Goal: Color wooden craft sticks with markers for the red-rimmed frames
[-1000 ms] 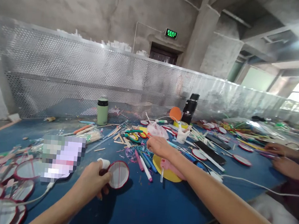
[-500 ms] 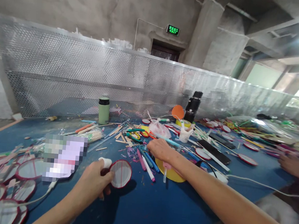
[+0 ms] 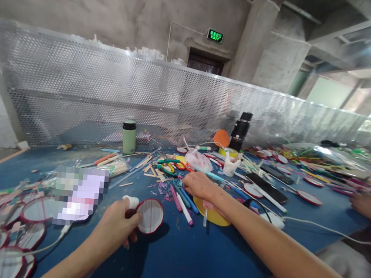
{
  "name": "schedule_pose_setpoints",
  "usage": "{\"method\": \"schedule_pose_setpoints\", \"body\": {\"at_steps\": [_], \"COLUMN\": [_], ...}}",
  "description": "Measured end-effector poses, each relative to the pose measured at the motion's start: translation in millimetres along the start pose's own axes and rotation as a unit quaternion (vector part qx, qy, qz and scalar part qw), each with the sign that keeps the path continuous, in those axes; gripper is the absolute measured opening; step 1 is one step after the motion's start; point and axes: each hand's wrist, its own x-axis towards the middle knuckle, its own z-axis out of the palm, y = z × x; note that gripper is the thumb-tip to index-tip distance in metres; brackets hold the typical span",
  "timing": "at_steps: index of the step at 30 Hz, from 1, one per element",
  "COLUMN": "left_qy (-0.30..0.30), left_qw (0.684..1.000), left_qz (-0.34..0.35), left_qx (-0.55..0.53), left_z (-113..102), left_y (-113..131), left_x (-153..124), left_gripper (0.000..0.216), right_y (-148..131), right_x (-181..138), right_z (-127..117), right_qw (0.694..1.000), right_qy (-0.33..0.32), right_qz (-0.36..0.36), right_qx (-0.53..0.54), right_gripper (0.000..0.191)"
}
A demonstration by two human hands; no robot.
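My left hand (image 3: 116,223) pinches a round white disc with a red rim (image 3: 150,216) between thumb and fingers, just above the blue table. Something white (image 3: 131,202) covers or sits at its index finger; I cannot tell which. My right hand (image 3: 199,186) reaches forward, palm down, its fingers bent together over tangled purple and teal strands (image 3: 170,190). Whatever its fingertips grip is hidden. Pink, white and blue markers (image 3: 183,208) lie just in front of it. Under the right forearm sits a yellow disc (image 3: 219,218), with a small clear-tipped tool (image 3: 205,217) on it.
Many red-rimmed discs (image 3: 5,266) pile up at left beside a phone (image 3: 83,197) on a cable. Behind stand a green bottle (image 3: 128,139), a black flask (image 3: 240,133) and a white cup (image 3: 230,166). Scissors (image 3: 169,167) lie mid-table. Another person's hand (image 3: 369,205) is at right.
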Motion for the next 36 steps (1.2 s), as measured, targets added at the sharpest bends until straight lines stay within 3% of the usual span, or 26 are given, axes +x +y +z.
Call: {"method": "schedule_pose_setpoints", "body": {"at_steps": [5,11,13,17,20,23,26,31,36], "left_qy": [-0.005,0.007,0.018,0.012,0.0,-0.021,-0.037,-0.082,-0.098], "left_qw": [1.0,1.0,0.999,0.995,0.973,0.946,0.934,0.932,0.938], "left_qz": [-0.004,0.0,0.0,0.001,0.007,0.007,-0.006,-0.032,-0.04], "left_qx": [-0.009,-0.021,-0.035,-0.1,-0.232,-0.325,-0.356,-0.351,-0.33], "left_z": [-1.7,-0.1,-0.4,-7.5,-14.3,-15.7,-11.9,-3.2,2.7], "left_y": [3.4,-1.1,-2.6,5.9,18.5,26.6,27.2,22.6,21.2], "left_x": [-2.0,-0.7,0.7,-1.3,-7.7,-13.2,-15.3,-17.3,-19.8], "left_gripper": [0.013,0.012,0.015,0.022,0.027,0.029,0.03,0.027,0.028], "right_y": [7.1,17.5,8.1,-30.2,-61.2,-83.3,-94.5,-100.2,-106.0], "right_x": [1.6,-6.7,-17.3,-44.0,-54.9,-55.2,-52.1,-50.3,-49.9], "right_z": [3.4,-11.6,-21.0,-31.9,-25.9,-12.8,-1.7,5.8,9.6], "right_qw": [0.999,0.975,0.944,0.828,0.75,0.694,0.669,0.656,0.634], "right_qy": [0.01,0.111,0.141,0.103,0.082,0.044,0.022,0.041,0.054], "right_qz": [0.003,0.029,0.013,-0.004,0.028,0.056,0.059,0.024,0.034], "right_qx": [0.041,0.191,0.299,0.551,0.656,0.716,0.741,0.753,0.771], "right_gripper": [0.023,0.013,0.011,0.014,0.019,0.028,0.03,0.009,0.022]}}
